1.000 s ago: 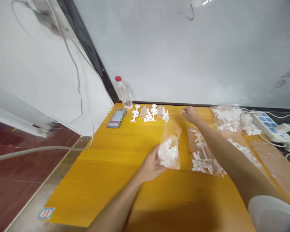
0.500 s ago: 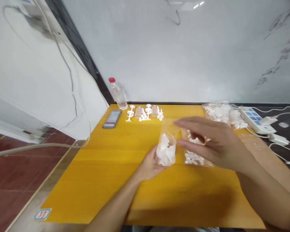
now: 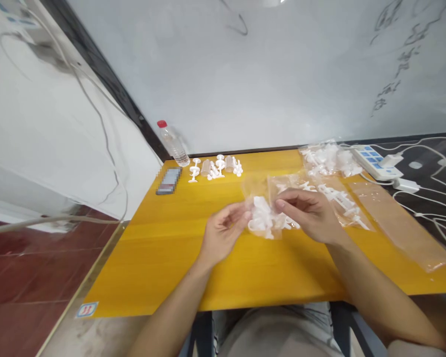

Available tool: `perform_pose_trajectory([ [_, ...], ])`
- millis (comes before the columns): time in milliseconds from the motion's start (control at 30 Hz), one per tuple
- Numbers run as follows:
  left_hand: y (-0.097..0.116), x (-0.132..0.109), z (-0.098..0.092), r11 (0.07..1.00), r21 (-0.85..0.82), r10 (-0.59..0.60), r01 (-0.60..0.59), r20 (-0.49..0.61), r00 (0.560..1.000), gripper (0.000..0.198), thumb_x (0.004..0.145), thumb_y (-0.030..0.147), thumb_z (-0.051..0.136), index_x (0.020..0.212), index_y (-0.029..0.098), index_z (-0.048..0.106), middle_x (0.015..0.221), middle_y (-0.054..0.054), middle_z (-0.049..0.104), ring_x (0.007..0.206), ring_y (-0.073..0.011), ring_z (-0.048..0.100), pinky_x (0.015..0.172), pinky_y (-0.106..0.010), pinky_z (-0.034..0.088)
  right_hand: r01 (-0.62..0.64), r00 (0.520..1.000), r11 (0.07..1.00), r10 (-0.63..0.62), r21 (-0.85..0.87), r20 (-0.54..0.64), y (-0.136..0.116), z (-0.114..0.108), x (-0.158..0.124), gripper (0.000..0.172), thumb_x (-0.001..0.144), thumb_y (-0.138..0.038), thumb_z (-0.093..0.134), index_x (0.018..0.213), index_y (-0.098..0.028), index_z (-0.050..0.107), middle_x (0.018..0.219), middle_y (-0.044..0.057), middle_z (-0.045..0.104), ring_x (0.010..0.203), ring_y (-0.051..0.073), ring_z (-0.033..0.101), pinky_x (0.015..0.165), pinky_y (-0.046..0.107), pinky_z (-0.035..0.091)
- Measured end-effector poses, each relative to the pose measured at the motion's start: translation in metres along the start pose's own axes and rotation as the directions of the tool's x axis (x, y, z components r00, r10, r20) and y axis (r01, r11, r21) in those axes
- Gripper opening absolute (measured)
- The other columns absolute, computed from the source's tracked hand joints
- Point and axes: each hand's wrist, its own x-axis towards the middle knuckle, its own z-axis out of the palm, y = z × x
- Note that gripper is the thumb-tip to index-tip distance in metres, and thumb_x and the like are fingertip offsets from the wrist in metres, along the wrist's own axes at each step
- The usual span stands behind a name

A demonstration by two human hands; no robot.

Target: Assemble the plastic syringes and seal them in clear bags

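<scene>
Between my hands is a clear plastic bag (image 3: pixel 262 218) of white plastic pieces, low over the table. My left hand (image 3: pixel 225 230) pinches its left edge with thumb and fingertips. My right hand (image 3: pixel 308 213) is closed on the bag's right side, thumb against fingers; the exact grip there is partly hidden. Just behind and under the right hand lies a second clear bag (image 3: pixel 280 182) with small white parts. Further right, another bag (image 3: pixel 344 204) holds longer white pieces.
At the back stand white stemmed pieces (image 3: pixel 220 166), clear cylinders (image 3: pixel 229 164), a red-capped bottle (image 3: pixel 174 148) and a phone (image 3: pixel 169 180). Back right are a bag of white parts (image 3: pixel 329 158), a power strip (image 3: pixel 377 163) and cables. A flat clear bag (image 3: pixel 397 223) lies on the right.
My right hand has come down from above the bag and closed on its right side. My left hand has shifted from under the bag to its left edge. The camera view has turned right.
</scene>
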Motion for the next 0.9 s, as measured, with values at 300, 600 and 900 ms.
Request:
perform_pose_trajectory([
  [300,0.029,-0.004,0.014,0.995,0.065,0.089,-0.076,-0.212,0.973,0.026,0.077,0.034,0.086,0.091,0.019,0.071,0.102,-0.006,0.079,0.097,-0.0188,0.075,0.084,-0.026,0.06,-0.012,0.989,0.99,0.032,0.138,-0.145,0.004,0.002,-0.008,0.019,0.087,-0.04,0.078,0.088,-0.021,0.075,0.086,0.004,0.076,0.077,0.015,0.07,0.072,0.027,0.057],
  [600,0.008,0.015,0.015,0.998,-0.015,-0.067,0.065,-0.166,0.984,0.033,0.076,0.045,0.086,0.083,0.016,0.071,0.058,0.006,0.063,0.049,-0.0066,0.054,0.051,-0.018,0.047,-0.211,0.967,0.952,0.236,0.22,-0.095,0.013,0.003,-0.012,0.035,0.085,-0.052,0.077,0.091,-0.019,0.071,0.08,0.003,0.074,0.068,0.013,0.069,0.066,0.027,0.059],
  [900,-0.006,0.025,-0.006,0.989,0.08,-0.113,0.121,-0.104,0.988,0.025,0.085,0.043,0.072,0.088,0.018,0.077,0.084,-0.003,0.076,0.061,-0.0117,0.065,0.058,-0.022,0.056,-0.37,0.904,0.865,0.419,0.339,-0.081,0.049,-0.003,0.002,0.043,0.079,-0.052,0.083,0.108,-0.022,0.076,0.082,0.001,0.073,0.066,0.014,0.072,0.067,0.029,0.063],
])
